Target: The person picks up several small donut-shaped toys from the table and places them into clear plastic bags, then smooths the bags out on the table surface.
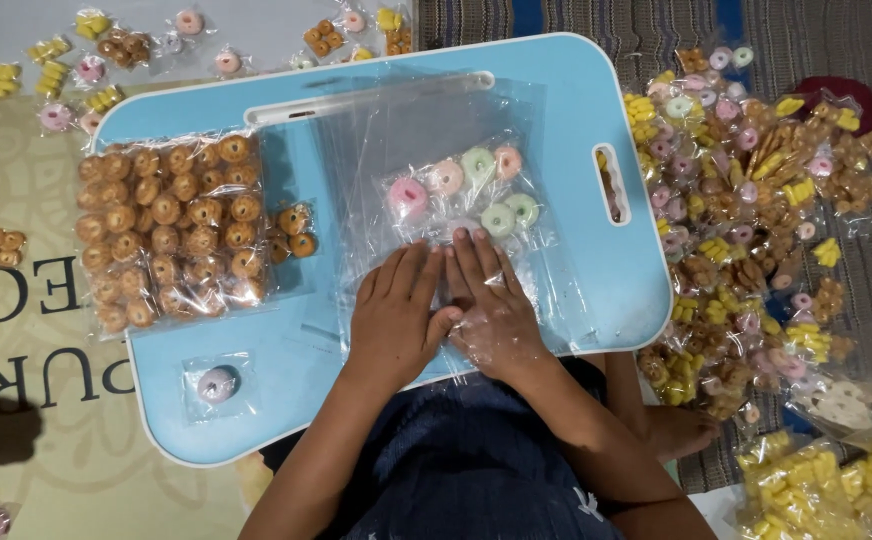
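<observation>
My left hand [396, 315] and my right hand [491, 305] lie flat side by side on a clear plastic bag [436, 140] spread over a light blue lap table [581, 110]. Fingers of both hands are extended and press down on the plastic. Just beyond my fingertips, inside the plastic, sit several ring-shaped sweets [466, 190] in pink and pale green. Neither hand grips anything.
A large packet of brown round cookies [171, 235] fills the table's left side, with a small cookie packet [294, 232] beside it and a single pink ring packet [216, 385] near the front. A big heap of small snack packets [746, 200] lies on the mat at right.
</observation>
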